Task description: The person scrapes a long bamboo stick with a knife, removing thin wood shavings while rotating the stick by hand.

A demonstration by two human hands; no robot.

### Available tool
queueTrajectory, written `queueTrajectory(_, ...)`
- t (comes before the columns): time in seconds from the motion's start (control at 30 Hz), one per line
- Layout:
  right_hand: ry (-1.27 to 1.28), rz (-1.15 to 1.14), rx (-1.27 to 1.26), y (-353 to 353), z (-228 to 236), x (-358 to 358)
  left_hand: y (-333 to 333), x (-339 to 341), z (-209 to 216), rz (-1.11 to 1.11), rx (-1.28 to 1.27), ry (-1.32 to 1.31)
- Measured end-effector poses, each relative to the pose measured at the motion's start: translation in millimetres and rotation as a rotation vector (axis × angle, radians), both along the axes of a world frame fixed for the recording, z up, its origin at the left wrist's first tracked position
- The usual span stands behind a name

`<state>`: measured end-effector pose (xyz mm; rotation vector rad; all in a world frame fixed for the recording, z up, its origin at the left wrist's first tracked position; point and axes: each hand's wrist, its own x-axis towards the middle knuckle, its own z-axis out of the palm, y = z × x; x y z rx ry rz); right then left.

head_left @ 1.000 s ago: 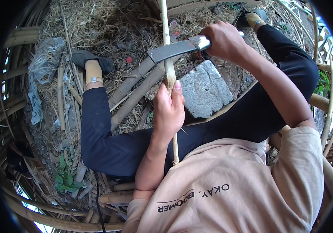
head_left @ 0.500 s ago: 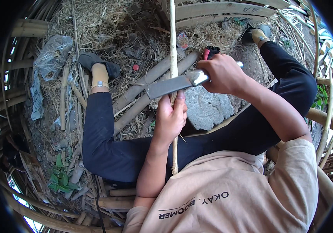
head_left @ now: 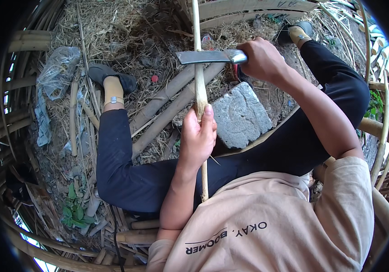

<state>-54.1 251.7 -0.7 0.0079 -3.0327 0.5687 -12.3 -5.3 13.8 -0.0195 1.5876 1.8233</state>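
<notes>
A long pale wooden stick [head_left: 200,90] runs from the top of the view down to my shirt. My left hand [head_left: 197,140] is wrapped round it at mid-length, thumb lying along the top. My right hand [head_left: 261,62] grips a machete [head_left: 199,57] with a broad grey blade and a shiny metal collar; the fingers hide its handle. The blade lies crosswise over the stick, well beyond my left hand. A rough grey stone block [head_left: 242,117] is on the ground to the right of my left hand.
Two thick bamboo poles [head_left: 172,95] lie aslant on straw-strewn ground between my legs. A clear plastic bag [head_left: 59,70] is at the left. Pale slats [head_left: 253,11] stand at the far side, bamboo rails [head_left: 380,136] at the right. Green leaves [head_left: 74,213] grow lower left.
My right hand and the machete have moved away from me along the stick, from close to my left hand to farther up. My left hand keeps its hold in about the same place.
</notes>
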Motion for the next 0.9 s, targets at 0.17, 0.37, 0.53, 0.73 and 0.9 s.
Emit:
queueTrajectory(0.17, -0.057, 0.092, 0.045, -23.5, 11.5, 12.1, -3.1, -4.0, 2.0, 0.001, -0.012, -0.026)
queueTrajectory(0.37, -0.021, 0.119, 0.027, -24.1, 2.3, 12.8, 0.9, 2.6, 0.4, -0.005, -0.014, 0.035)
queueTrajectory(0.53, -0.019, -0.107, 0.053, 4.9, -1.9, -11.0, 1.0, 4.7, 4.8, -0.016, 0.0, -0.007)
queueTrajectory(0.73, 0.084, -0.182, 0.093, 42.8, 0.8, -17.4, -0.5, 2.7, 7.5, -0.013, 0.022, -0.034)
queueTrajectory(0.9, -0.041, -0.016, -0.073, 3.9, -2.3, -1.6, -0.2, -1.6, 3.9, -0.004, 0.02, -0.039)
